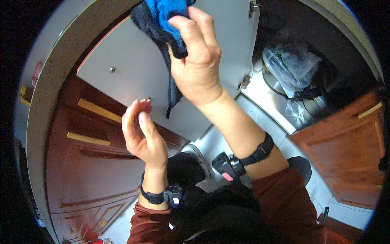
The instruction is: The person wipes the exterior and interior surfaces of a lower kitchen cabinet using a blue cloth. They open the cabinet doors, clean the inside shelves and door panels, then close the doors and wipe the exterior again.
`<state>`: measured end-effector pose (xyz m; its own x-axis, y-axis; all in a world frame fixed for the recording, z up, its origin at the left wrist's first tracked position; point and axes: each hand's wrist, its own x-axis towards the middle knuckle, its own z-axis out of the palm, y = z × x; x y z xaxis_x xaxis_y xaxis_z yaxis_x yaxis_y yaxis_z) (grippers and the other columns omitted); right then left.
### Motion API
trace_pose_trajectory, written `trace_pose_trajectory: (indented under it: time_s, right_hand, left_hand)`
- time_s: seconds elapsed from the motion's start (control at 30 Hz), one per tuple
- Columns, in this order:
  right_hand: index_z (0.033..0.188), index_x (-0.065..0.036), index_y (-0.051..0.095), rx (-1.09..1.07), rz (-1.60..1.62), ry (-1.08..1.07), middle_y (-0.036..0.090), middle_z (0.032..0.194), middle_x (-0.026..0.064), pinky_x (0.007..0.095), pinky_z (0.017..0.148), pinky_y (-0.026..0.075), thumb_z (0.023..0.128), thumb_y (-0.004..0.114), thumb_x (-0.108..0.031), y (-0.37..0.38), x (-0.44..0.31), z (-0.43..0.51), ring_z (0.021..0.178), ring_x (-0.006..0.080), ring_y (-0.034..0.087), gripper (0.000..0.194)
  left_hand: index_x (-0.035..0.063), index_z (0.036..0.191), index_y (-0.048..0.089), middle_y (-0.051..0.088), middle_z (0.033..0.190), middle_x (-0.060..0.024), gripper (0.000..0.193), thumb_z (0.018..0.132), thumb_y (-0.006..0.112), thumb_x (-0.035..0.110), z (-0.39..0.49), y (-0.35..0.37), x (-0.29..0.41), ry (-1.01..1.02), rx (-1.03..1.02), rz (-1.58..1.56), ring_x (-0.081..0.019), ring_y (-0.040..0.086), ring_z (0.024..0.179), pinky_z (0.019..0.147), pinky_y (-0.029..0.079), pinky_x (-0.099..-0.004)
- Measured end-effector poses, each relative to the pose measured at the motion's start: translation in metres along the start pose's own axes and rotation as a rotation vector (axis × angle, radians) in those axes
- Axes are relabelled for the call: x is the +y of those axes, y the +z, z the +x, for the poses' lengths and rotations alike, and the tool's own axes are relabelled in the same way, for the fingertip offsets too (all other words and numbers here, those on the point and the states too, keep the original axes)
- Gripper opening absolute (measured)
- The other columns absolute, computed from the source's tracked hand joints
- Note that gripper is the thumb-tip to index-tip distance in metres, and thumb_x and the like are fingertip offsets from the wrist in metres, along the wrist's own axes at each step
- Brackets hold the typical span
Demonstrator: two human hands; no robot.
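Note:
A blue and black cloth [166, 23] is bunched in my right hand [198, 58], raised at the top of the view. One dark end of the cloth hangs down in front of a light grey cabinet door [137, 70], which stands swung out and has a small metal knob [112, 69]. Whether the cloth touches the door, I cannot tell. My left hand [144, 134] is lower and to the left, before the door's lower part, its fingers curled apart with nothing between them. Each forearm wears a black strap with a small device.
At right, the cabinet interior holds a clear plastic bag [289, 70] over pots, with a black handle [307, 93]. Reddish-brown wooden doors [347, 149] flank both sides. A stone countertop edge [51, 76] curves around the left. My shoe [198, 158] rests on the tiled floor.

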<state>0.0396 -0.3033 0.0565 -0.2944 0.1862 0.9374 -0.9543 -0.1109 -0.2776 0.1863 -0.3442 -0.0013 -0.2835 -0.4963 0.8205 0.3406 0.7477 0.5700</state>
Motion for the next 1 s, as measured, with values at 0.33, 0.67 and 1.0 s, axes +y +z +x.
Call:
trace_pose_trajectory:
  time_s: [0.33, 0.67, 1.0]
  right_hand:
    - [0.094, -0.002, 0.059, -0.153, 0.253, 0.137, 0.057, 0.094, 0.0142, 0.0308, 0.073, 0.048, 0.067, 0.063, 0.012, -0.035, -0.026, 0.025, 0.083, 0.0301, 0.061, 0.031]
    - [0.109, -0.004, 0.06, -0.291, 0.253, -0.106, 0.051, 0.114, 0.0175, 0.0351, 0.076, 0.048, 0.063, 0.074, -0.008, -0.04, -0.057, 0.002, 0.093, 0.0309, 0.055, 0.048]
    - [0.111, -0.016, 0.058, -0.036, -0.469, -0.194, 0.05, 0.112, 0.0124, 0.0386, 0.086, 0.044, 0.078, 0.055, 0.0, -0.017, 0.084, 0.057, 0.101, 0.0315, 0.05, 0.037]
  left_hand:
    - [0.0009, 0.128, 0.035, 0.048, 0.119, -0.0151, 0.034, 0.095, 0.039, 0.012, -0.006, 0.001, 0.002, 0.024, -0.016, -0.059, -0.0253, 0.056, 0.1, 0.089, 0.046, -0.0378]
    - [-0.0002, 0.124, 0.037, 0.041, 0.119, -0.0094, 0.035, 0.092, 0.046, 0.01, -0.017, -0.002, 0.01, -0.062, 0.054, -0.113, -0.0151, 0.044, 0.101, 0.088, 0.036, -0.029]
    - [-0.0009, 0.129, 0.037, 0.04, 0.129, -0.0151, 0.04, 0.092, 0.045, 0.008, -0.005, -0.001, 0.005, -0.071, -0.146, -0.098, -0.0246, 0.05, 0.113, 0.094, 0.041, -0.0352]
